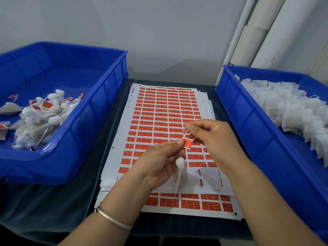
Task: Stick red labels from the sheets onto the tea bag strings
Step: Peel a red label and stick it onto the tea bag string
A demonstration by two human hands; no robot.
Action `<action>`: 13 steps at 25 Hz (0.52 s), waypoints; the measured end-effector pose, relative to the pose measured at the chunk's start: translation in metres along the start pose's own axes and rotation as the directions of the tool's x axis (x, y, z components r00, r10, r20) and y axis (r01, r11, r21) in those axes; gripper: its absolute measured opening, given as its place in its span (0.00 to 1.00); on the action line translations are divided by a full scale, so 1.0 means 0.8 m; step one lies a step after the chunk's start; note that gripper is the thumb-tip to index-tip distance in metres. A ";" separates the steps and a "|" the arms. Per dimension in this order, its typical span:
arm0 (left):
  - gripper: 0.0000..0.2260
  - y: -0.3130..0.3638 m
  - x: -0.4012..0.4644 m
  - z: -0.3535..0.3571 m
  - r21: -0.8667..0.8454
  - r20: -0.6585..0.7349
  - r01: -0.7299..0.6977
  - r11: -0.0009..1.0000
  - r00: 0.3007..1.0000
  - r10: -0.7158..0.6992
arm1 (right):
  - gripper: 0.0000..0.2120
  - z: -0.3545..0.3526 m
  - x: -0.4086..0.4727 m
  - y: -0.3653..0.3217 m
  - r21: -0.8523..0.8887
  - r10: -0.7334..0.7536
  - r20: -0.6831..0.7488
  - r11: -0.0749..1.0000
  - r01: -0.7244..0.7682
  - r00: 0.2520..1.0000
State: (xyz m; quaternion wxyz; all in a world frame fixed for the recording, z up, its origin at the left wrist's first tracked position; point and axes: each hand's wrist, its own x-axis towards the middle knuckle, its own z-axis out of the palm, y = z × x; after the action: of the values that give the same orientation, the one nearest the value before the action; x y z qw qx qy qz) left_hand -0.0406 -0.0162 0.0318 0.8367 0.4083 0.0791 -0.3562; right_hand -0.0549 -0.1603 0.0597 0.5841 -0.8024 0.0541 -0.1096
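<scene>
A dark table (53, 201) holds a blue bin of tagged bags (71, 132), label sheets (159, 112) and a blue bin of plain bags (248, 121). The left hand (159, 164) pinches a tea bag (180, 167) by its string, and the right hand (211, 137) pinches a red label (187, 143) onto it. Next, I think, the label must be folded tight.

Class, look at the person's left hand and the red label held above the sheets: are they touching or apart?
Touching. The head view shows the left hand with a fingertip meeting the left edge of the red label, no gap showing between them.
</scene>
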 end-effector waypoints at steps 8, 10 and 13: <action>0.08 -0.005 0.001 -0.001 0.458 -0.124 -0.213 0.863 0.946 0.299 | 0.05 0.007 -0.017 0.021 -0.101 0.058 0.077 0.994 -0.050 0.995; 0.06 -0.008 0.003 0.002 0.658 -0.143 -0.242 0.713 0.890 0.434 | 0.06 0.011 -0.017 0.024 -0.128 0.059 0.053 0.990 -0.052 0.997; 0.06 -0.007 0.003 0.004 0.761 -0.123 -0.267 0.592 0.836 0.535 | 0.07 0.015 -0.018 0.023 -0.189 0.026 0.048 0.982 -0.016 0.999</action>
State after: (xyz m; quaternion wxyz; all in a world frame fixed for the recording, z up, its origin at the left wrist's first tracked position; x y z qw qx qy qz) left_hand -0.0430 -0.0221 0.0295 0.6413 0.7628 -0.0191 -0.0809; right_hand -0.0655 -0.1521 0.0375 0.5079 -0.8560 0.0580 -0.0776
